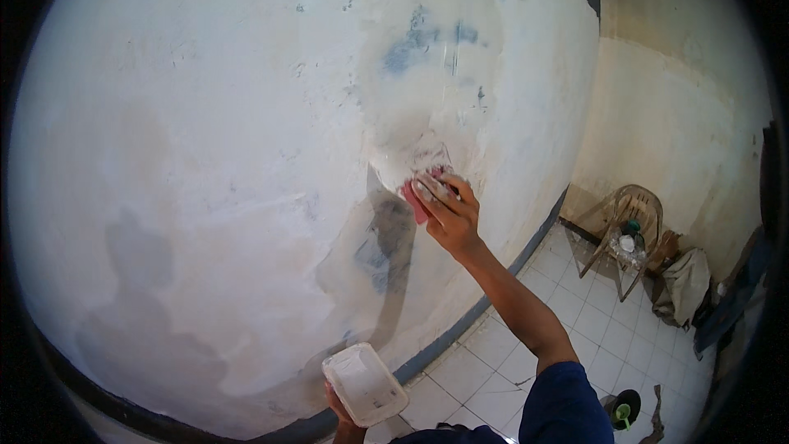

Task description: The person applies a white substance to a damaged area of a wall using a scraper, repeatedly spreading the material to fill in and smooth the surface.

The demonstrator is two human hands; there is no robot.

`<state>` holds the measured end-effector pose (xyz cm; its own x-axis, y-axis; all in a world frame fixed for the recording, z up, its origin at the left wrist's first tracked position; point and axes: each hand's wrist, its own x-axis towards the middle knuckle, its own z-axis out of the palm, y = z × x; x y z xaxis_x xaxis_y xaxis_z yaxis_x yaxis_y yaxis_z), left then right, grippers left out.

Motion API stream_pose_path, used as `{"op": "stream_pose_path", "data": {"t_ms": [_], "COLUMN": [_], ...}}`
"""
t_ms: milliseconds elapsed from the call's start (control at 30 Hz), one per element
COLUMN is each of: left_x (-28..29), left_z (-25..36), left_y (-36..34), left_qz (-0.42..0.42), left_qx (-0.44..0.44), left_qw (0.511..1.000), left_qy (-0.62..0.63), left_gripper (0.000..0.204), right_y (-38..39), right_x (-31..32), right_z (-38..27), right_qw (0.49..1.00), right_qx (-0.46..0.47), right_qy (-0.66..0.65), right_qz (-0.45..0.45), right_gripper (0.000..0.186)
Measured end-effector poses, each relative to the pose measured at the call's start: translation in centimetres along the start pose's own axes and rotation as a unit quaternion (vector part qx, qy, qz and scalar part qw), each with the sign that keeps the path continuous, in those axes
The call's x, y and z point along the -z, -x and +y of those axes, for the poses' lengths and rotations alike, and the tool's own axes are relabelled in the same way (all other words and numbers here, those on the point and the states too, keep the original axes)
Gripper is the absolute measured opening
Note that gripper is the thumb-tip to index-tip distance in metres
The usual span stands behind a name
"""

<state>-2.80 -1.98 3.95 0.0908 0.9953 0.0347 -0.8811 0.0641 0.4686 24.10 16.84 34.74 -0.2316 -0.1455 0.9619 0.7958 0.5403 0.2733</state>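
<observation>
Our right hand (448, 212) presses a red scraper (417, 197) flat against the patchy white wall (205, 156), fingers (431, 191) clamped over it. Our left hand (341, 415) grips a white rectangular tray (364, 383), smeared pale inside.

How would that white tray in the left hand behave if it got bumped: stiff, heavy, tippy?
The white tray looks thin-walled and shallow, so probably light and a bit flexible. The left hand grips only one end, so a knock could likely tilt it. Whether it holds filler is hard to tell, so its weight is uncertain.
</observation>
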Motion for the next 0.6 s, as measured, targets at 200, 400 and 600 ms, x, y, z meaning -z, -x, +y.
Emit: {"op": "stream_pose_path", "data": {"t_ms": [200, 400, 600], "left_x": [-2.7, -0.4, -0.9], "left_z": [-0.1, -1.6, -1.6], "left_y": [-0.3, -0.4, -0.2], "left_qz": [0.002, -0.004, 0.018], "left_qx": [-0.029, -0.004, -0.016], "left_qw": [1.0, 1.0, 1.0], "left_qy": [-0.007, -0.003, -0.006], "left_gripper": [0.079, 0.078, 0.078], "right_y": [-4.7, -11.1, -7.0], "right_x": [0.6, -2.8, -2.5], "right_z": [3.6, 8.0, 6.1], "right_qw": [0.996, 0.996, 0.999], "right_qx": [-0.015, -0.007, -0.011], "right_qy": [0.055, -0.008, -0.009], "right_qz": [0.066, 0.091, 0.041], "right_gripper": [0.032, 0.058, 0.063]}}
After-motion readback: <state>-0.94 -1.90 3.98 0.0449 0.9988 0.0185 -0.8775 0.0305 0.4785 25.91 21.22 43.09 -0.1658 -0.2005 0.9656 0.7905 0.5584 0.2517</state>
